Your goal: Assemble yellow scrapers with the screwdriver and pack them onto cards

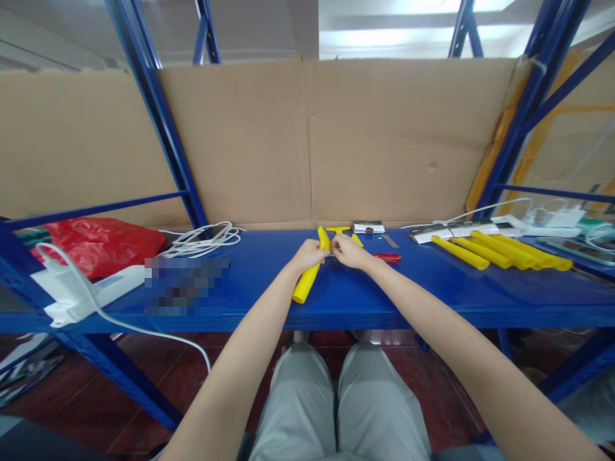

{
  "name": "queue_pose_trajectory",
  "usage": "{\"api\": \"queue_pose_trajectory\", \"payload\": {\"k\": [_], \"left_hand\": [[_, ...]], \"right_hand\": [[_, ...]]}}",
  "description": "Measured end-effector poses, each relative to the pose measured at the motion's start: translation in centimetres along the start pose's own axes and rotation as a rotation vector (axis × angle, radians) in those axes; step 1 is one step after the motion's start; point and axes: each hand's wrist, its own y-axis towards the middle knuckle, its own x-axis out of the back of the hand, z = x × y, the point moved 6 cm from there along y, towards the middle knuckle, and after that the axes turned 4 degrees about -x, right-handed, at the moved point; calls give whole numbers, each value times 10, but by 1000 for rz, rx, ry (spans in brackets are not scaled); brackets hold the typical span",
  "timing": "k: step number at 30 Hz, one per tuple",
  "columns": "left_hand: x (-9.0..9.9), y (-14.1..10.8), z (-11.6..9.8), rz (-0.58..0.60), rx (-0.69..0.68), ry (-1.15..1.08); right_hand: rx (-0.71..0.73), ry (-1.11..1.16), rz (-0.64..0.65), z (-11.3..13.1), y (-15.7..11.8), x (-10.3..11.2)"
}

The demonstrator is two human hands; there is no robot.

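My left hand (310, 255) is wrapped around a yellow tube-shaped handle (305, 286), its lower end pointing toward me and a bent yellow part rising above my fingers. Right beside it, my right hand (350, 251) has its fingers pinched together close to the upper part of the handle. What sits between those fingertips is too small to make out. Past my hands lie a yellow T-shaped piece (338, 229) and a small yellow triangular piece (357, 240). A red-handled tool (387, 257) rests just right of my right hand, partly hidden by it.
On the blue shelf (259, 275), several yellow tubes (504, 251) lie in a row at right. A small box (369, 226) and a thin metal strip (390, 241) are behind my hands. At left are a power strip (106, 291), white cables (206, 242) and a red bag (106, 246).
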Motion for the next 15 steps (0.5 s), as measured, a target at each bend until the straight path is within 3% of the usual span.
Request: {"api": "queue_pose_trajectory", "payload": {"k": [15], "left_hand": [[-1,2,4,0,13,12]], "right_hand": [[29,-117,40,11,-8,9]]}}
